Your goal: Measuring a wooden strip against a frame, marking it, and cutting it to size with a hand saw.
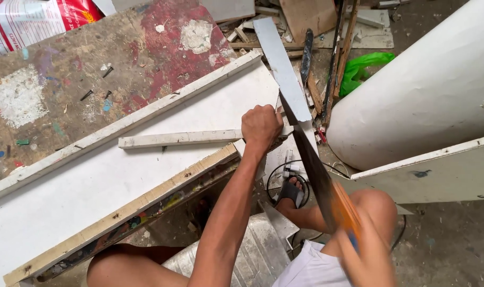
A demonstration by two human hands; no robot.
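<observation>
Two hands busy: left hand [260, 126] fisted, fingers clamping white strip [179, 138] on desk [66, 207]; right hand [365, 254], blurred at 5 o'clock, fingers wrapped on handsaw [312, 165]. Blade runs just beside left knuckles, so a jump from the cut could nick them, and a loose strip may skid.

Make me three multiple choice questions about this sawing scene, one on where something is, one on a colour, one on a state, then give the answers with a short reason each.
1. Where does the left hand rest?
A. on the thin white strip, by the saw blade
B. on the green bag
C. on the red sack

2. What colour is the crumpled plastic bag on the floor?
A. blue
B. green
C. black

3. How is the right hand?
A. open and flat
B. closed on the saw handle, blurred
C. out of view

Answers: 1 A, the fist sits on the strip's end beside the blade. 2 B, it is bright green. 3 B, the fingers wrap the orange handle and are smeared.
</observation>
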